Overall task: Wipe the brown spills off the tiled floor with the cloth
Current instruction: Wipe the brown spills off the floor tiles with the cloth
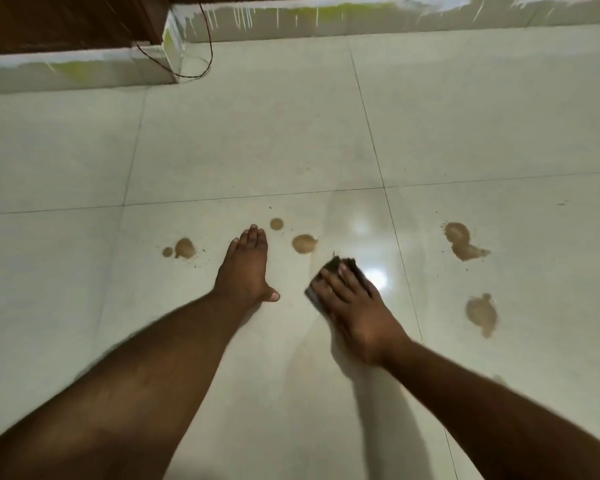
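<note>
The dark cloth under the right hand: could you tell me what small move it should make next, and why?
Probably slide the dark cloth, pressed flat under the right hand, a little forward and left onto the round brown spill just ahead of it. That puddle lies nearest, while the wet sheen on the pale tiled floor beside it suggests that strip is already wiped.

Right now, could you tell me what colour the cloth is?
Dark grey to black cloth, best seen in the head view.

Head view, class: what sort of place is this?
Probably an indoor room at home: a glossy tiled floor, a paint-splashed skirting along the wall, and a thin red wire trailing down by a wooden door.
</note>
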